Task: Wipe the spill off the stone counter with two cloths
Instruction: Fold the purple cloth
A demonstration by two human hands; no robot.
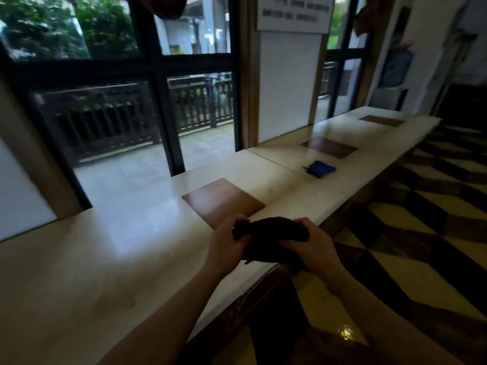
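While both hands (226, 246) (313, 246) grip a dark cloth (271, 233), the wall notice (293, 11) blurs unreadable.

1 dark bunched cloth (268, 239), held above near edge of pale polished stone counter (105, 259). 1 blue folded cloth (319, 168), lying flat farther along counter.
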